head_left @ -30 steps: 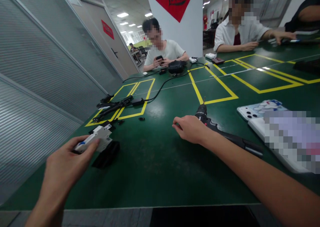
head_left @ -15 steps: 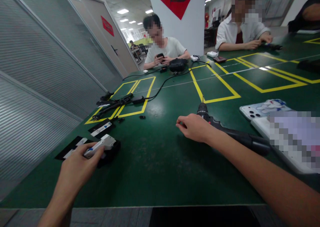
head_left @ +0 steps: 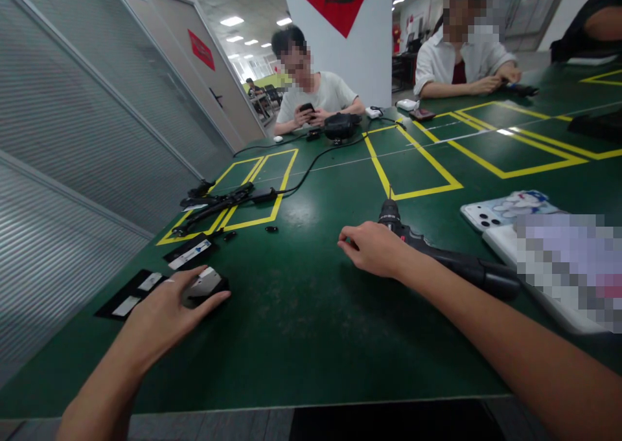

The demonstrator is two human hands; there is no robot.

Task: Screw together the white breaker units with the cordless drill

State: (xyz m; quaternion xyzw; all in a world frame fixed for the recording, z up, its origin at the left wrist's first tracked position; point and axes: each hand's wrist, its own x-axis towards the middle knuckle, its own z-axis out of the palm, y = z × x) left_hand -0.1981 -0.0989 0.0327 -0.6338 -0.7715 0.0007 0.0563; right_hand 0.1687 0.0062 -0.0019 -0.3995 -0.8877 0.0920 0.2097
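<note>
My left hand (head_left: 168, 311) lies over a small white and grey breaker-like part (head_left: 204, 282), which sits on a black piece on the green table (head_left: 301, 324). Thumb and fingers close round the part. My right hand (head_left: 372, 248) rests mid-table with its fingers curled into a pinch; what they hold, if anything, is hidden. A black electric screwdriver (head_left: 437, 256) lies just behind and right of this hand, its bit pointing away from me.
Flat black pieces with white labels (head_left: 127, 296) (head_left: 190, 252) lie at the left, black cables (head_left: 223, 200) beyond them. Small black bits (head_left: 271, 229) sit nearby. Phones (head_left: 505, 208) lie at the right. Two people sit across the table, which is marked with yellow tape.
My left hand has brought the white part down from above the table onto the black piece and now covers it. My right hand has stayed beside the screwdriver.
</note>
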